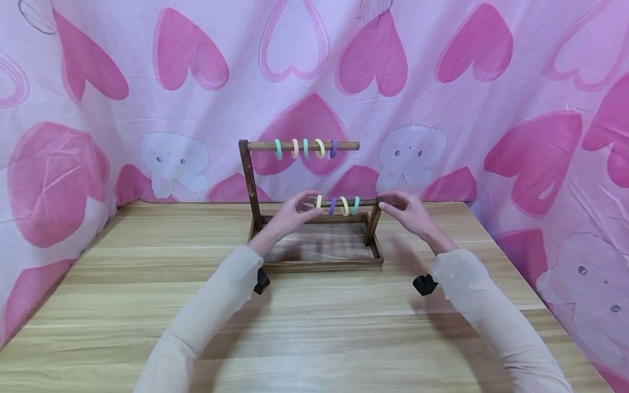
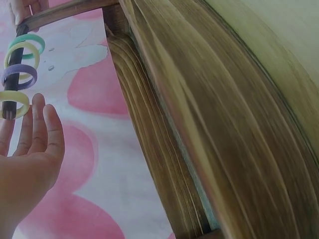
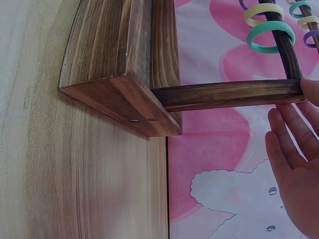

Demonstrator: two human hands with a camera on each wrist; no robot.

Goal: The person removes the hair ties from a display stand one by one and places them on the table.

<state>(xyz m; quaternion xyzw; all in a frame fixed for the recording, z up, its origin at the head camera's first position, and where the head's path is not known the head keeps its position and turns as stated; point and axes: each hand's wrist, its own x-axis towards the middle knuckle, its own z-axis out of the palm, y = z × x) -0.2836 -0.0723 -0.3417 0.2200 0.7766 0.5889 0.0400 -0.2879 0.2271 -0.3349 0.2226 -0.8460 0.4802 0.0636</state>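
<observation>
the left hand (image 1: 290,215) reaches, fingers loose, to the yellow ring (image 1: 319,201) on the low wooden bar (image 1: 363,202). the right hand (image 1: 405,210) touches the bar's end, fingers straight.

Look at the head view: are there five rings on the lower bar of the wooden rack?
No, the lower bar carries four rings; the upper bar carries five.
</observation>
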